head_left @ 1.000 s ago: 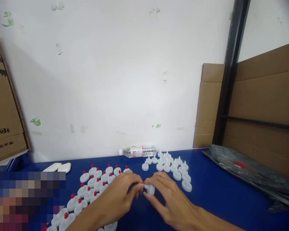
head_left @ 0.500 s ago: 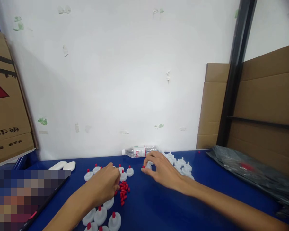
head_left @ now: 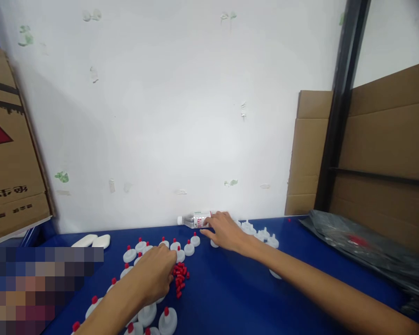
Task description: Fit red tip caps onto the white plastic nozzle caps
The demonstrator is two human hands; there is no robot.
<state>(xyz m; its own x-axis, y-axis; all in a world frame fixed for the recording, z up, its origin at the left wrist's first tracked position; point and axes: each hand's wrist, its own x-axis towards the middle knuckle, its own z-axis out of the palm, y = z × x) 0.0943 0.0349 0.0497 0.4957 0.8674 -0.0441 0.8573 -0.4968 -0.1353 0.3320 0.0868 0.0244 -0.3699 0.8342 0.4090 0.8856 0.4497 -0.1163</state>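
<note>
Beside the pile of small red caps [head_left: 180, 274], my left hand [head_left: 159, 270] is closed, its fingertips curled under and largely hidden, so I cannot make out what they hold. My right hand [head_left: 225, 229] is open farther back, thumb and fingers apart, over a white nozzle lid [head_left: 214, 244] partly hidden beneath it. Just left of it a white lid with a red tip [head_left: 195, 240] stands in a row of others. Several more red-tipped lids [head_left: 168, 321] surround my left hand and forearm.
White lids without red tips [head_left: 264, 233] cluster beyond my right wrist. A clear plastic bottle [head_left: 198, 220] lies against the wall, partly behind my right hand. Two white oval pieces [head_left: 101, 241] lie at the back left. A grey plastic bag [head_left: 363, 251] covers the right side of the blue table.
My right hand has let go of a red-tipped lid, which now stands at the end of the row. That hand has opened and shifted slightly back; my left hand stays by the red caps.
</note>
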